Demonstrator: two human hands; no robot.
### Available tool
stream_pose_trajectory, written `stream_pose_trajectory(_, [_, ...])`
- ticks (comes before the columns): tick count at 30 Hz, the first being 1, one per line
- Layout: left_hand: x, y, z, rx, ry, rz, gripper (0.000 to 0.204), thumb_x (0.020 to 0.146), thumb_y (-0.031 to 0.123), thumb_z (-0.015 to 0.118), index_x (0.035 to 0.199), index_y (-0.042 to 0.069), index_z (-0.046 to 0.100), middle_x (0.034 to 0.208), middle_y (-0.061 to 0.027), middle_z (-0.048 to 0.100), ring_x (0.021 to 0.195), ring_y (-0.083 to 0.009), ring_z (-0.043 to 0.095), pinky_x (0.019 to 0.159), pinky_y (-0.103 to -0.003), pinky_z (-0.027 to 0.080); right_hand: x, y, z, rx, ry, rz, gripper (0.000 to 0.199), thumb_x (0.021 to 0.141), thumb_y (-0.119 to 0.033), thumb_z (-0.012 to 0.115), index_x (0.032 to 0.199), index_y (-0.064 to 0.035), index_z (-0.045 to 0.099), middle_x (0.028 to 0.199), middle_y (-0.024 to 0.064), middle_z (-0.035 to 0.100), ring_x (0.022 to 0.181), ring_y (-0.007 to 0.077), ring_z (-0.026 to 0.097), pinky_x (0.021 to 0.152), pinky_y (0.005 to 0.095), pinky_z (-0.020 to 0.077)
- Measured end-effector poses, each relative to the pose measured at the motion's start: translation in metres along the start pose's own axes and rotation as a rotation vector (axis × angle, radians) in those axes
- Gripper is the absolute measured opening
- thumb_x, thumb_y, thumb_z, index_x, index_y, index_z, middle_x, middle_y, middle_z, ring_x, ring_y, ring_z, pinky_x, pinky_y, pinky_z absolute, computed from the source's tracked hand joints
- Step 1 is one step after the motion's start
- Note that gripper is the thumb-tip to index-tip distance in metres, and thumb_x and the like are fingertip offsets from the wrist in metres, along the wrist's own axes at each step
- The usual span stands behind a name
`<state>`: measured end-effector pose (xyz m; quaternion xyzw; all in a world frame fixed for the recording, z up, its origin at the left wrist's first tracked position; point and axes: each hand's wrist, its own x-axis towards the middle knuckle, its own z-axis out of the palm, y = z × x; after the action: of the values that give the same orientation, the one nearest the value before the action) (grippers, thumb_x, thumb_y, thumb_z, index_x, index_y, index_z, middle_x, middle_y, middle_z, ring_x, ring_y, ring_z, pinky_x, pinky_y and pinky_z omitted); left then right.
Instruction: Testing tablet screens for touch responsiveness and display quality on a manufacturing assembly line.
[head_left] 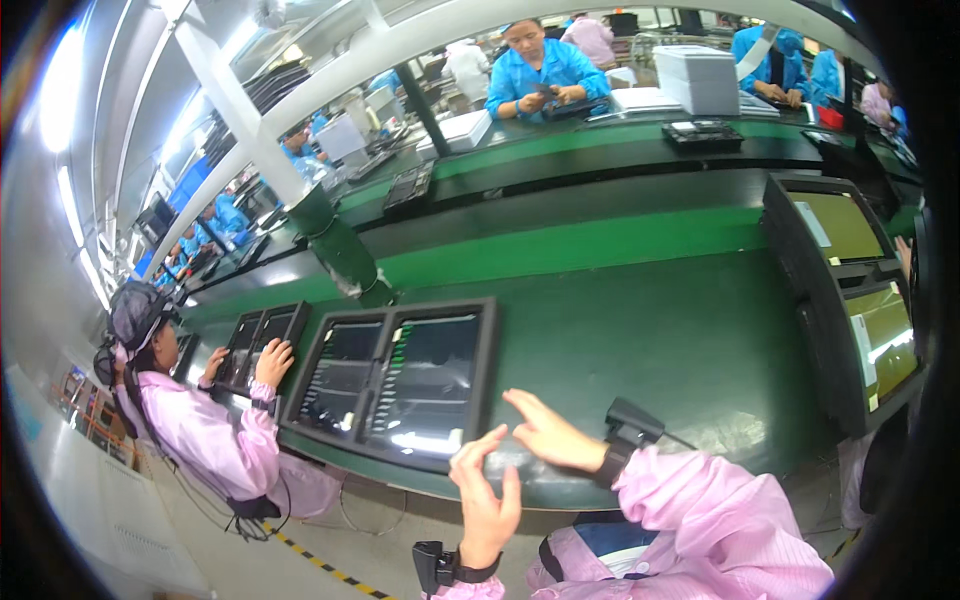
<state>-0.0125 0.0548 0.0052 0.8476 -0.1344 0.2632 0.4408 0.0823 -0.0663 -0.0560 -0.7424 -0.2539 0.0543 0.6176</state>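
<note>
Tabletop: the long green conveyor tabletop (640, 330) runs across in front of me, so work passes from seat to seat.
Black tray: a two-bay black tray (395, 385) lies flat at the near edge, just left of my hands, its dark glossy panels (425, 375) face up, which I judge keeps them within reach.
Right-hand trays: more black trays (850, 290) with yellowish panels sit well apart on my right.
Neighbour: a person in a pink smock (190, 420) on my left rests hands on another tray (255, 345).
My right hand: my right hand (550, 435) hovers over the tabletop by the tray's near right corner, grip open, fingers spread, holding nothing.
My left hand: my left hand (485, 495) is raised at the tabletop edge, grip apart and empty, palm turned toward the tray.
Wrist straps: black wrist straps (615, 455) are on both arms.
</note>
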Motion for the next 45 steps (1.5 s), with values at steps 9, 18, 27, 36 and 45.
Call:
stream_pose_trajectory(9, [-0.002, 0.048, 0.081, -0.25, -0.446, 0.009, 0.039, 0.08, -0.009, 0.043, 0.118, -0.002, 0.049, 0.116, -0.0174, 0.052, 0.104, -0.0295, 0.055, 0.094, -0.037, 0.042, -0.217, -0.115, -0.135, -0.443, 0.91, -0.106, 0.032, 0.071, 0.009, 0.049, 0.099, -0.002, 0.06, 0.111, 0.0152, 0.061, 0.105, 0.0258, 0.057, 0.091, 0.0366, 0.0443])
stream_pose_trajectory(18, [-0.021, 0.117, 0.196, -0.797, -1.213, 0.081, 0.031, 0.084, 0.0, 0.051, 0.115, 0.0, 0.05, 0.118, -0.0162, 0.052, 0.111, -0.0299, 0.048, 0.095, -0.036, 0.038, -0.381, -0.126, -0.265, -1.384, 1.131, 0.304, 0.054, 0.064, 0.008, 0.061, 0.116, -0.0026, 0.052, 0.129, 0.0153, 0.048, 0.119, 0.0339, 0.045, 0.1, 0.042, 0.0373])
stream_pose_trajectory(27, [-0.029, 0.193, 0.253, -1.249, -1.413, -0.166, 0.051, 0.085, 0.009, 0.063, 0.131, 0.002, 0.042, 0.134, -0.0108, 0.047, 0.126, -0.0204, 0.042, 0.102, -0.035, 0.036, -0.35, -0.141, -0.276, -1.54, 1.103, 0.032, 0.047, 0.055, -0.005, 0.07, 0.101, -0.0048, 0.059, 0.105, 0.0088, 0.059, 0.102, 0.0285, 0.054, 0.088, 0.04, 0.04])
stream_pose_trajectory(36, [0.025, 0.207, 0.257, -1.625, -0.714, -0.724, 0.037, 0.079, 0.022, 0.062, 0.111, 0.004, 0.055, 0.11, -0.0073, 0.06, 0.102, -0.0209, 0.057, 0.091, -0.037, 0.045, -0.302, -0.128, -0.218, -1.184, 1.519, -0.277, 0.032, 0.073, -0.004, 0.061, 0.105, -0.0015, 0.057, 0.113, 0.0147, 0.055, 0.106, 0.0307, 0.051, 0.094, 0.0388, 0.0381])
stream_pose_trajectory(45, [0.066, 0.049, 0.123, -1.777, -0.55, -0.524, 0.063, 0.061, 0.026, 0.059, 0.119, 0.0, 0.052, 0.109, -0.0151, 0.061, 0.095, -0.0315, 0.059, 0.084, -0.044, 0.048, -0.308, -0.095, -0.21, 0.715, 1.068, -0.23, 0.052, 0.092, -0.042, 0.046, 0.122, 0.0002, 0.049, 0.12, 0.0126, 0.056, 0.107, 0.0225, 0.055, 0.093, 0.0366, 0.0438])
